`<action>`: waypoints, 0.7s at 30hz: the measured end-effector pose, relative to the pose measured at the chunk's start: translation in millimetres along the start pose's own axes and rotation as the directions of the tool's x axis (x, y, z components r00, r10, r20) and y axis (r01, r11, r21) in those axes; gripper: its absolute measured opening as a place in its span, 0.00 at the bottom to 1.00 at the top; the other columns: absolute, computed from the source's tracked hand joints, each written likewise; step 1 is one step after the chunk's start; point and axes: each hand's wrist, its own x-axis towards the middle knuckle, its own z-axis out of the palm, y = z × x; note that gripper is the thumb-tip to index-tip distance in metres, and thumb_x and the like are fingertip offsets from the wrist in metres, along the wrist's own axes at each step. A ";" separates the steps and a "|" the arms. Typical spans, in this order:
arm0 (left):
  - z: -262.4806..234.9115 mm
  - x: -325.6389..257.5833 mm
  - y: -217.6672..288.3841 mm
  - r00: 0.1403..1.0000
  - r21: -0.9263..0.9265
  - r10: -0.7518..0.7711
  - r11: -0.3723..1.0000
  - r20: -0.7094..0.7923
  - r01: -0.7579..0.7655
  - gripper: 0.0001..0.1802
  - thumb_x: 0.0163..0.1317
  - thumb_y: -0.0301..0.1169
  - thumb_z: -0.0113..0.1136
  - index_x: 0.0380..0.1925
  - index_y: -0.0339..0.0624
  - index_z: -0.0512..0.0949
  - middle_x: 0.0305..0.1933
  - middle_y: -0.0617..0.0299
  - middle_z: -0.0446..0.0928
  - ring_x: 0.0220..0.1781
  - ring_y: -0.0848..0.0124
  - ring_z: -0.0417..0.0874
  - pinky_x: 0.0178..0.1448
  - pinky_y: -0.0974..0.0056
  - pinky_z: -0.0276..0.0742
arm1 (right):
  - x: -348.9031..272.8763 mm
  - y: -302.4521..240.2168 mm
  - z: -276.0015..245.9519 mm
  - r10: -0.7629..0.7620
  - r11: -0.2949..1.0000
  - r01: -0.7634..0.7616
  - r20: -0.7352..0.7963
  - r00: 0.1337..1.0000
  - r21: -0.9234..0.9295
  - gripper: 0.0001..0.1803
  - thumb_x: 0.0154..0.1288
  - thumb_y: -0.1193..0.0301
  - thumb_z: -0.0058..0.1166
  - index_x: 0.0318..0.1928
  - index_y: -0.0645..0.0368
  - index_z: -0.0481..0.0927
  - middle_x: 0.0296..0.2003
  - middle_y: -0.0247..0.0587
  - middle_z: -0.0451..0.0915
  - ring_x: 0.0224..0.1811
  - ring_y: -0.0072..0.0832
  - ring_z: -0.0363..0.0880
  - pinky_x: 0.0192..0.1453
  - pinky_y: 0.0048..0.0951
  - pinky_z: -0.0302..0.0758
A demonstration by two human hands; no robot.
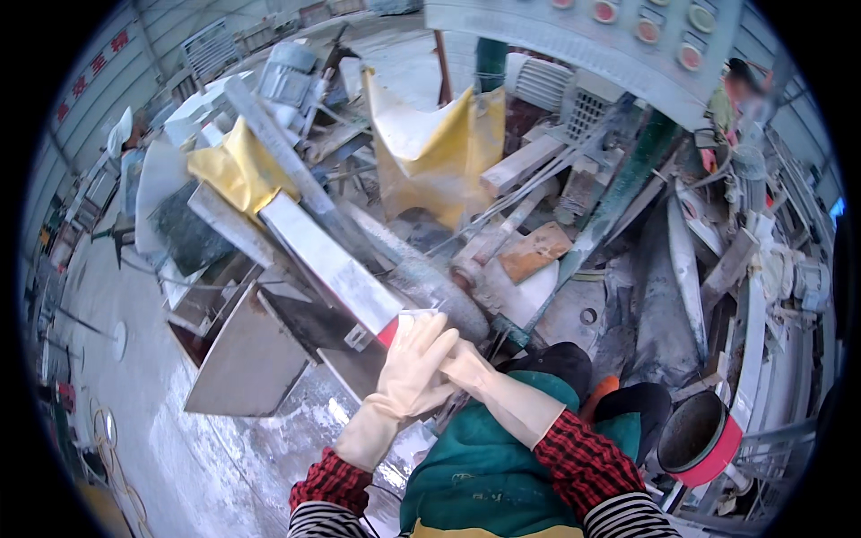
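Observation:
Both my hands wear cream rubber gloves and meet in the middle of the view. My left hand (408, 368) has its fingers bunched forward, with the edge of a small white piece (420, 313) at the fingertips. Its thumb points right. Against it presses my right hand (473, 369), closed, its fingertips hidden; what they grip, if anything, I cannot make out. A long pale bar (327, 260) runs away to the upper left from a small red patch (388, 332) beside my left fingers. Just beyond my hands is a rounded grey wheel-like part (457, 309).
Flat boards (247, 359) lean at the left. Yellow sheeting (439, 152) hangs ahead, below a control panel (619, 45) with round buttons. Right of me are a green post (619, 202), a brown block (535, 252) and a red-sided round container (717, 457). Another person (731, 103) is at the far right.

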 end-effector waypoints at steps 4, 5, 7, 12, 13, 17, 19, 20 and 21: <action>-6.7 9.9 -13.5 0.990 -0.022 -0.141 0.990 0.008 0.142 0.39 0.39 0.31 0.73 0.56 0.38 0.72 0.62 0.41 0.68 0.66 0.45 0.65 0.70 0.49 0.59 | -7.0 -11.3 -23.2 0.179 0.875 -0.060 -0.206 0.962 0.480 0.19 0.72 0.72 0.48 0.61 0.57 0.71 0.55 0.36 0.75 0.54 0.25 0.76 0.57 0.32 0.75; -0.9 -1.1 -33.2 0.974 0.143 -0.165 0.972 -0.157 0.188 0.36 0.41 0.31 0.71 0.55 0.37 0.72 0.61 0.41 0.69 0.65 0.45 0.66 0.69 0.50 0.60 | -6.9 -20.7 -31.7 0.194 0.833 -0.018 -0.262 0.946 0.553 0.20 0.72 0.71 0.47 0.62 0.58 0.69 0.55 0.37 0.75 0.54 0.27 0.76 0.57 0.33 0.74; -5.6 4.7 -45.2 0.917 0.336 -0.305 0.861 -0.256 0.380 0.34 0.45 0.33 0.71 0.55 0.38 0.73 0.59 0.42 0.71 0.62 0.45 0.69 0.67 0.50 0.62 | -14.6 -39.7 -67.5 0.191 0.756 0.126 -0.400 0.896 0.643 0.21 0.72 0.73 0.45 0.64 0.60 0.66 0.56 0.39 0.75 0.55 0.31 0.77 0.58 0.35 0.74; 11.7 3.3 -86.1 0.779 0.475 -0.584 0.632 -0.229 0.612 0.37 0.55 0.45 0.65 0.62 0.40 0.67 0.68 0.36 0.60 0.69 0.40 0.58 0.70 0.42 0.55 | -85.8 -57.0 -200.6 0.042 0.728 0.500 -0.758 0.651 0.470 0.26 0.65 0.81 0.45 0.64 0.57 0.65 0.58 0.42 0.73 0.59 0.36 0.74 0.60 0.42 0.74; 19.7 7.1 -88.7 0.779 0.445 -0.592 0.653 -0.206 0.613 0.37 0.57 0.46 0.64 0.64 0.41 0.66 0.69 0.36 0.58 0.70 0.37 0.54 0.72 0.42 0.52 | -110.7 -46.6 -234.9 0.061 0.694 0.581 -0.838 0.542 0.426 0.27 0.65 0.82 0.44 0.65 0.57 0.64 0.58 0.43 0.73 0.59 0.37 0.74 0.60 0.41 0.74; 23.9 2.3 -110.8 0.735 0.495 -0.628 0.569 -0.254 0.657 0.38 0.55 0.46 0.65 0.62 0.37 0.68 0.67 0.36 0.61 0.65 0.39 0.62 0.70 0.46 0.57 | -231.6 -35.7 -323.9 0.078 0.807 0.577 -0.991 0.112 0.129 0.28 0.64 0.81 0.47 0.65 0.54 0.63 0.52 0.40 0.75 0.48 0.32 0.78 0.43 0.33 0.79; 29.5 11.8 -109.4 0.688 0.496 -0.675 0.516 -0.266 0.698 0.37 0.53 0.41 0.68 0.60 0.36 0.69 0.65 0.39 0.65 0.65 0.44 0.66 0.70 0.51 0.59 | -311.4 -19.0 -357.3 0.124 0.895 0.445 -0.979 -0.160 0.041 0.27 0.64 0.82 0.47 0.63 0.54 0.64 0.50 0.39 0.75 0.46 0.32 0.79 0.43 0.35 0.80; 31.2 17.8 -92.5 0.847 0.488 -0.468 0.694 -0.254 0.530 0.36 0.52 0.51 0.67 0.53 0.34 0.77 0.52 0.38 0.77 0.55 0.43 0.76 0.62 0.44 0.68 | -353.3 -13.3 -368.5 0.106 0.845 0.532 -0.957 -0.270 -0.057 0.26 0.63 0.83 0.49 0.62 0.55 0.65 0.47 0.39 0.76 0.43 0.33 0.80 0.41 0.36 0.82; 40.4 24.2 -92.2 0.857 0.494 -0.442 0.701 -0.265 0.515 0.36 0.51 0.53 0.68 0.50 0.32 0.78 0.49 0.38 0.78 0.51 0.44 0.78 0.59 0.47 0.71 | -398.8 8.7 -388.3 0.007 0.797 0.565 -0.931 -0.366 -0.216 0.26 0.62 0.82 0.50 0.60 0.55 0.65 0.44 0.39 0.76 0.39 0.32 0.81 0.36 0.34 0.82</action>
